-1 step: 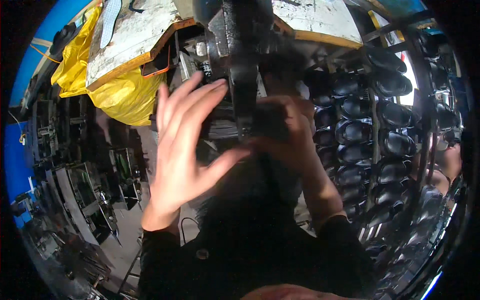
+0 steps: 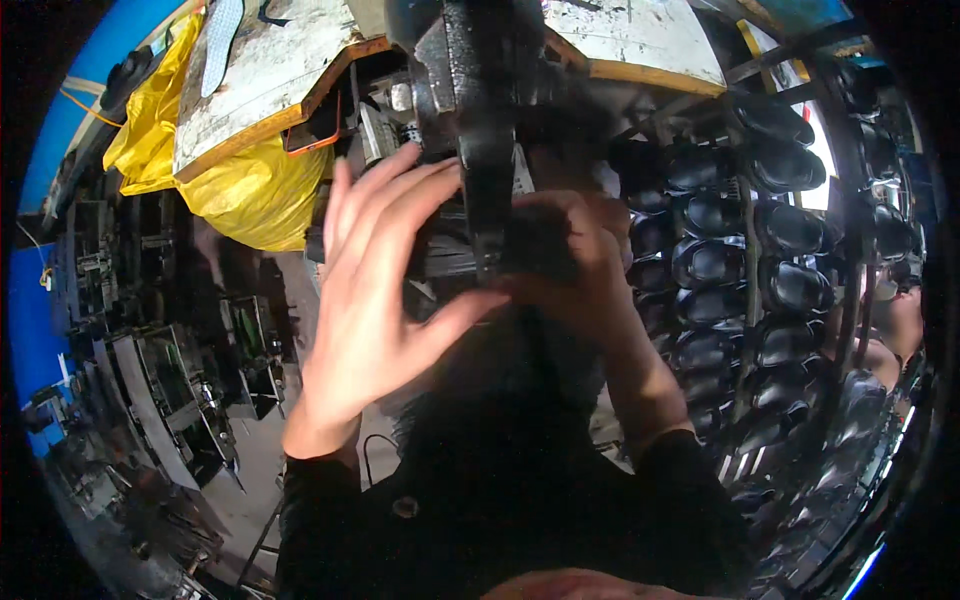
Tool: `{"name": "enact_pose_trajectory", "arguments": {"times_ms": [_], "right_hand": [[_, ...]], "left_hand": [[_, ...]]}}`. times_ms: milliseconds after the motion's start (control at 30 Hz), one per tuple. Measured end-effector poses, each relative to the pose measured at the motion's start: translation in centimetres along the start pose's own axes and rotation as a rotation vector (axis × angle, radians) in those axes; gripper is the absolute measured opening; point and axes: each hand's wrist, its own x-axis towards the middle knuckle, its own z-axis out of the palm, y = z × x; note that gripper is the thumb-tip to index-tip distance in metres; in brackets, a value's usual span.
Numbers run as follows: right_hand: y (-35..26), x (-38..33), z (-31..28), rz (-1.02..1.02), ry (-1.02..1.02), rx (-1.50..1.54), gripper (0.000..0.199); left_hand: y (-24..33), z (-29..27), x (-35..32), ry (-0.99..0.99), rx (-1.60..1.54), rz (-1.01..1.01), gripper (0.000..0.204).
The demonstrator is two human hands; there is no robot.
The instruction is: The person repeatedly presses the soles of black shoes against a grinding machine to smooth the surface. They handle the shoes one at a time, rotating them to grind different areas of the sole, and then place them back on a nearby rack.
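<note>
Fingers of the left hand (image 2: 375, 300) spread open beside the black machine head (image 2: 480, 110); the right hand (image 2: 575, 260) grips a dark piece (image 2: 535, 245) beneath it, risking a pinch.

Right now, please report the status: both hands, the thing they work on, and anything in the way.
Left hand open, fingers spread against dark metal machine head. Right hand closed on small black piece at the machine. Racks of black shoe parts to the right, apart.

Head view, close above machine (image 2: 480, 120)
</note>
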Motion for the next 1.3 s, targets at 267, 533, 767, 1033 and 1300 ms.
{"name": "enact_pose_trajectory", "arguments": {"times_ms": [267, 533, 767, 1033, 1300], "right_hand": [[-0.5, 0.5, -0.7, -0.140, -0.031, -0.125, 0.057], [0.1, 0.9, -1.3, -0.381, 0.020, -0.275, 0.066], [10.7, -1.3, -0.1, -0.155, 0.044, 0.023, 0.104], [19.4, -2.7, 3.3, 0.025, -0.055, 0.684, 0.118], [17.6, -3.3, -4.3, 0.077, -0.005, 0.392, 0.114]], "left_hand": [[-1.4, 1.4, 0.4, -0.111, -0.261, -0.142, 0.050], [-2.1, 2.8, -1.1, -0.037, -0.635, -0.342, 0.047], [-3.2, 4.5, -2.0, -0.043, -1.030, -0.346, 0.054], [-3.6, 7.6, -2.8, 0.128, -1.317, -0.246, 0.061], [-4.1, 9.2, -2.8, 0.139, -1.421, -0.192, 0.059]]}}
